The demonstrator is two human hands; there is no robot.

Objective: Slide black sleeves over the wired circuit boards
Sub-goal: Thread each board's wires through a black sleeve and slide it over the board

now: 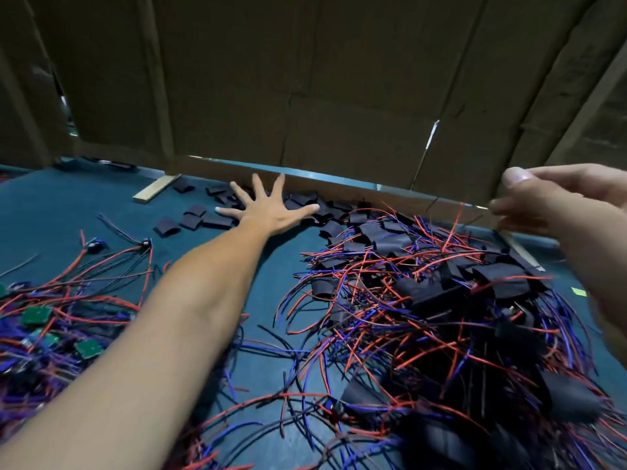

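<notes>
My left hand [268, 212] reaches far across the table with its fingers spread flat on a scatter of loose black sleeves [193, 218] by the cardboard wall. My right hand [556, 201] hovers blurred at the right, above the table; its fingers are loosely bent and I see nothing in them. Below it lies a big heap of sleeved boards [424, 293] tangled in red, blue and black wires. Bare green circuit boards [35, 315] with wires lie at the left edge.
A tall cardboard wall [305, 96] closes off the far side of the teal table mat [68, 205]. A short wooden strip [156, 188] lies at its foot. Loose wires trail across the near middle of the mat.
</notes>
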